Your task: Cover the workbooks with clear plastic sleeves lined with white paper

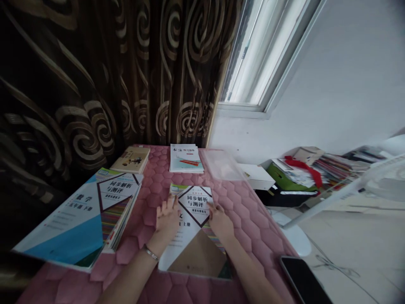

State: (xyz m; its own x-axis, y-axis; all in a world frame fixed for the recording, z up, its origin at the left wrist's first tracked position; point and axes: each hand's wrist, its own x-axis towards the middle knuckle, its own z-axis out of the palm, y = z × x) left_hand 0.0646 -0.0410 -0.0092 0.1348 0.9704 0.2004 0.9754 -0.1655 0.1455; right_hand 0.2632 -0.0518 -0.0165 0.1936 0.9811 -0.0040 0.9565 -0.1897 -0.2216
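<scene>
A workbook (202, 249) with a white, brown and striped cover lies in front of me on the pink quilted table cover (158, 291). My left hand (167, 221), a bracelet on its wrist, rests over the workbook's left edge with its fingers spread. At the right edge, my right hand (221, 223) has its fingers bent in and closed against the border of the cover; its fingertips are partly hidden. To the left is a stack of workbooks (69, 228), a blue and white one on top.
At the back are a tan book (131, 159), a small pile of calligraphy booklets (186, 158) and a clear plastic sheet (221, 164). A phone (303, 280) lies at the right edge. Beyond it stand a white fan (348, 185) and boxes of papers (291, 175). A dark curtain (142, 84) hangs behind.
</scene>
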